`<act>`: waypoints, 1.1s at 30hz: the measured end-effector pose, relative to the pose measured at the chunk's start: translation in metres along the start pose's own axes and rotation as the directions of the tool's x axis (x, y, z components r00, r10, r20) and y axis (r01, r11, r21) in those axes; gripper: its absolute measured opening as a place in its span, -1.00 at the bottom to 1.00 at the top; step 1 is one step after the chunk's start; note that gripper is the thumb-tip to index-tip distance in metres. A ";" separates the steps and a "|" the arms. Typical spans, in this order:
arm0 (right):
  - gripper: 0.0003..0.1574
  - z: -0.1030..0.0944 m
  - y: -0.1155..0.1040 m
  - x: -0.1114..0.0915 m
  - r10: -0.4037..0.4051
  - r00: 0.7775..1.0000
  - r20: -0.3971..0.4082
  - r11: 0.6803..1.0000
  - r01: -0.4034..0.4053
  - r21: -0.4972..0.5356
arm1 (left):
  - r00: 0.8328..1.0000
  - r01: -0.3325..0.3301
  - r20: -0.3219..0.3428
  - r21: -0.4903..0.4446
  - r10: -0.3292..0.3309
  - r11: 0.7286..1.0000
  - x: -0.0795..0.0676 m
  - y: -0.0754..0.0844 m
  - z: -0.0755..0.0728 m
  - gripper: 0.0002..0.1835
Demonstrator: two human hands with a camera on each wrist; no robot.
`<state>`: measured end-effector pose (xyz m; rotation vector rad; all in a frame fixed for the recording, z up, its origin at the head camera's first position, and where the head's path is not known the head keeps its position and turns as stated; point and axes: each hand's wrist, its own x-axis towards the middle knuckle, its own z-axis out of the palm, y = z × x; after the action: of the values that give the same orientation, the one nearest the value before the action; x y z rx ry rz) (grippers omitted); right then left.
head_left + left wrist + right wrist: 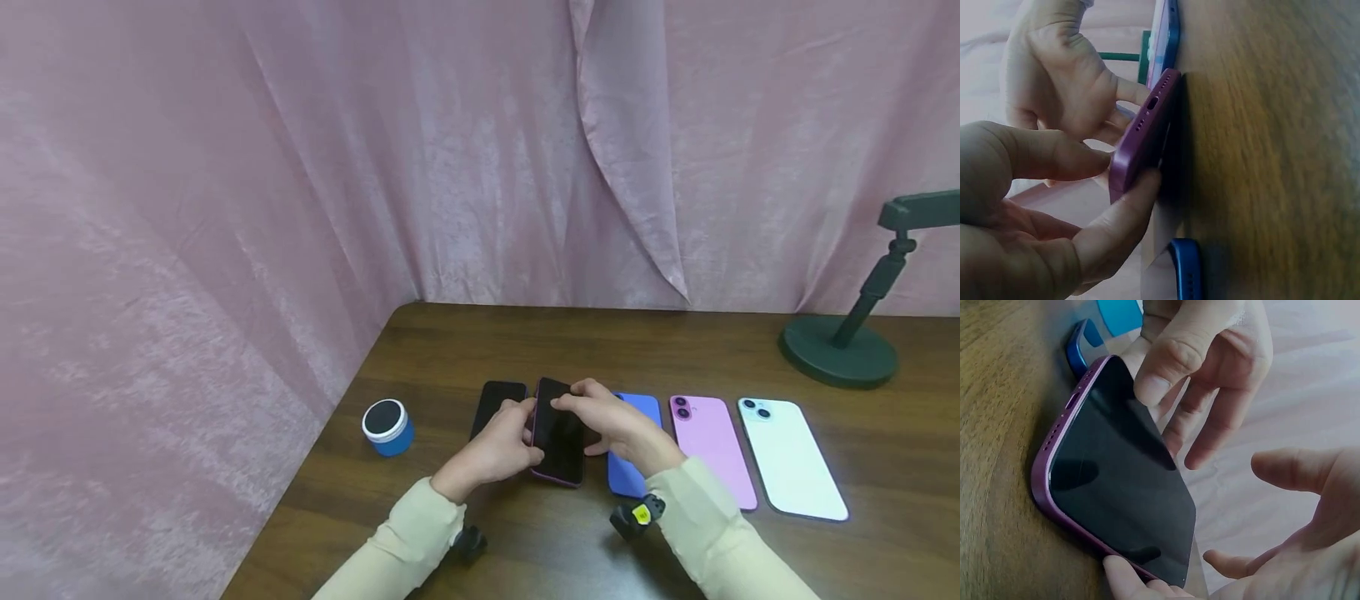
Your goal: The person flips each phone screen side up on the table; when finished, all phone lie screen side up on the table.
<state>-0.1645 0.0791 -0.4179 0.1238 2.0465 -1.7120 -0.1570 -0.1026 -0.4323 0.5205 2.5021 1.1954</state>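
A purple-edged phone [558, 437], dark screen up, is tilted with one edge raised off the table. My left hand [495, 450] pinches its left side; in the left wrist view the thumb [1060, 156] is on the screen side and a finger [1125, 219] lies under the frame. At the right side is my right hand [618, 423], fingers spread over the screen. One right-hand digit [1121, 575] touches the phone's edge in the right wrist view. Beside the left hand, partly hidden, lies a blue-edged phone [497, 398], screen up.
Right of the hands, a blue phone [626, 477], a pink phone [712, 446] and a white phone [797, 458] lie back up in a row. A blue jar [388, 429] with a black-topped lid stands left. A green lamp [838, 354] stands at the back right, before pink curtains.
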 end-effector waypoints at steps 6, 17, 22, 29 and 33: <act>-0.24 -0.001 -0.001 -0.001 0.005 1.000 -0.001 0.999 -0.005 -0.037 | 1.000 0.015 -0.025 0.088 -0.013 0.996 -0.001 0.000 0.002 -0.32; -0.05 0.001 0.000 -0.004 -0.021 1.000 0.006 0.995 0.022 -0.100 | 1.000 -0.007 -0.028 0.109 0.010 0.994 -0.001 -0.002 0.005 -0.28; -0.05 0.002 0.001 -0.006 -0.020 1.000 0.009 0.994 0.021 -0.103 | 1.000 -0.013 -0.016 0.115 0.015 0.993 -0.003 -0.002 0.008 -0.33; -0.02 0.003 0.002 -0.008 -0.019 1.000 0.005 0.994 0.020 -0.110 | 0.999 0.047 0.018 0.083 -0.048 0.995 -0.005 0.002 0.010 -0.19; -0.05 0.004 0.003 -0.008 -0.017 1.000 0.002 0.996 0.017 -0.085 | 0.998 0.052 0.013 0.096 -0.054 0.994 -0.005 0.004 0.012 -0.21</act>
<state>-0.1553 0.0781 -0.4180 0.0773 2.1211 -1.6320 -0.1465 -0.0944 -0.4354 0.4821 2.5530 1.0525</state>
